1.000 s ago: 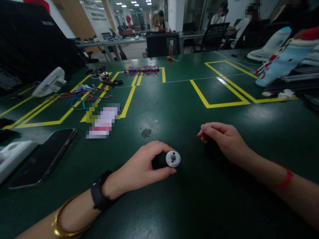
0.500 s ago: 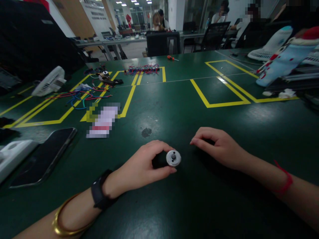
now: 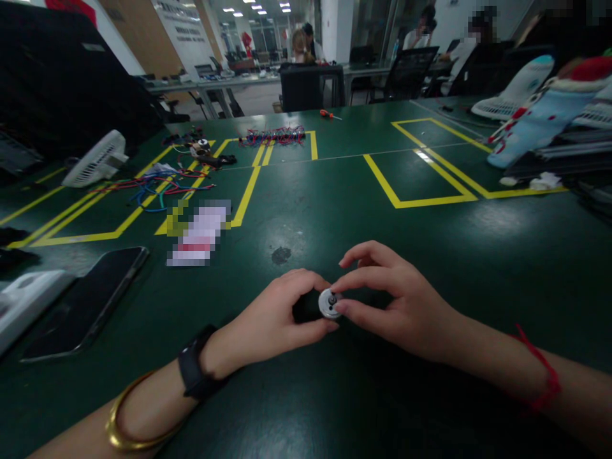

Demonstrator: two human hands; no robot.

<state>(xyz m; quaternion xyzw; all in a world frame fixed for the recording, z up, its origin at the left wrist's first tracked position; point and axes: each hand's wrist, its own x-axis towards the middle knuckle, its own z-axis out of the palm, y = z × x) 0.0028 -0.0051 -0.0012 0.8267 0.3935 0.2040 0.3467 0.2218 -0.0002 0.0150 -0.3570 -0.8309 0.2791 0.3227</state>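
Note:
A small round silver motor (image 3: pixel 326 308) stands just above or on the green table, its end face with a dark centre shaft and small holes turned up towards me. My left hand (image 3: pixel 284 310) is closed round its side, thumb below and index finger above. From the right, my right hand (image 3: pixel 396 296) reaches over the motor. Its thumb and index finger pinch at the end face close to the shaft, while another finger is lifted off. Whether a tiny part sits between those fingertips I cannot make out.
On the left lie a phone (image 3: pixel 88 299), a white power strip (image 3: pixel 29 296) and a blurred-out packet (image 3: pixel 201 233). Further back are loose wires (image 3: pixel 162 185), a white fan (image 3: pixel 95 159), a wired bundle (image 3: pixel 272 136) and an orange screwdriver (image 3: pixel 327 114). A blue plush figure (image 3: pixel 535 124) stands right.
My right hand has moved left from the bare table to the motor, its curled fingers opening out to bring thumb and index finger onto the end face. My left hand keeps its hold.

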